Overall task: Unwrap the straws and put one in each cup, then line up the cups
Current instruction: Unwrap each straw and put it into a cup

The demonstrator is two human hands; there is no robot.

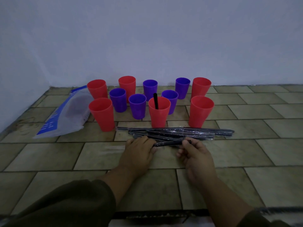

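Observation:
Several red and purple cups stand in a loose cluster near the wall. One red cup (158, 112) in the front middle holds a black straw (155, 100). A pile of wrapped black straws (188, 132) lies on the tiled floor just in front of the cups. My left hand (139, 151) and my right hand (195, 153) hold one wrapped straw (168, 143) between them, the left gripping its left end, the right pinching its right end, just in front of the pile.
A clear plastic bag with blue print (65, 113) lies at the left beside a front red cup (102, 114). The white wall stands close behind the cups. A dark edge (155, 214) runs across the bottom of the view.

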